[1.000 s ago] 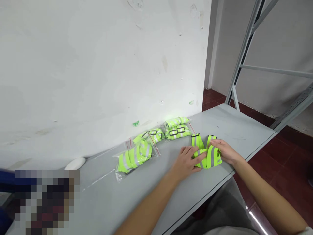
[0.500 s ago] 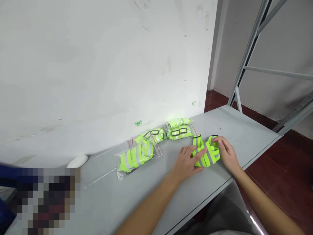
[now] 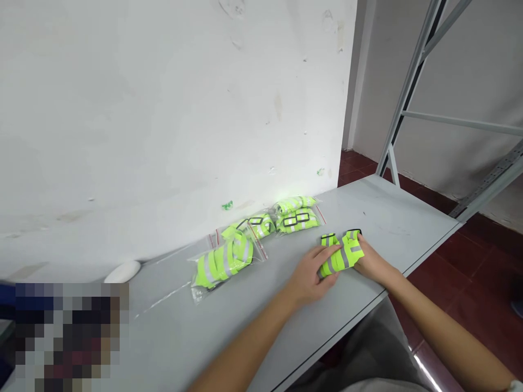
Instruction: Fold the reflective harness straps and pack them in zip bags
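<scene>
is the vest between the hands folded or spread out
Folded: the neon yellow reflective vest is gathered into a compact bundle between the left hand and right hand, its silver stripes doubled over, not lying flat.

Got a neon yellow-green hi-vis vest [image 3: 342, 253] here, and it's being held in a compact folded bundle on the right of center in the frame, lying flat, with grey reflective stripes showing and a black-edged end sticking out at the top. It's being pressed down by the left hand [image 3: 314, 270] and being braced from the right by the right hand [image 3: 373, 265].
</scene>
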